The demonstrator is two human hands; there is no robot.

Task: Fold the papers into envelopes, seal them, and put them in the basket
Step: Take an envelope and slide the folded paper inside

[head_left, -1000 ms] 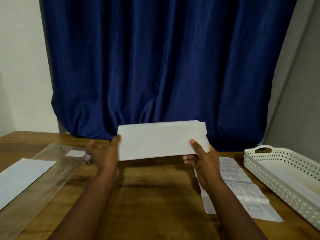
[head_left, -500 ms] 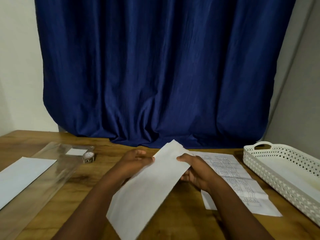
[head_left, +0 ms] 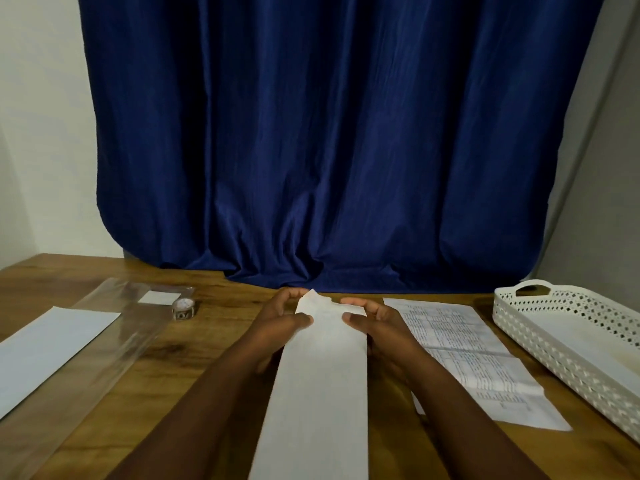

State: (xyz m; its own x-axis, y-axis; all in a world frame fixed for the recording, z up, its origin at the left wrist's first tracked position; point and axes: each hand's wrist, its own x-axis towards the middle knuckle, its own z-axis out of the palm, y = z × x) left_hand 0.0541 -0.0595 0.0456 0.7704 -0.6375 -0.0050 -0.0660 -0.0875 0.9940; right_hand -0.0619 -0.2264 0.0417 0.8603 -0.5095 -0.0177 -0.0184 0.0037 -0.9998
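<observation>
A long folded white paper [head_left: 320,386] lies lengthwise on the wooden table [head_left: 194,368], running from the middle toward the near edge. My left hand [head_left: 280,320] pinches its far left corner. My right hand [head_left: 372,323] grips the far right corner, thumb on top. The far end of the paper is bent up between the fingers. A printed sheet [head_left: 464,355] lies flat to the right of it. The white perforated basket [head_left: 540,327] stands at the right edge with a pale sheet inside.
At the left lie a plain white sheet [head_left: 48,344] and a clear plastic sleeve [head_left: 114,323] holding a small white card [head_left: 159,297]. A small tape roll [head_left: 183,309] sits beside the sleeve. A blue curtain [head_left: 329,150] hangs behind the table.
The folded paper came down from held up crosswise in the air, turned lengthwise and now rests on the table. Both hands moved to its far end.
</observation>
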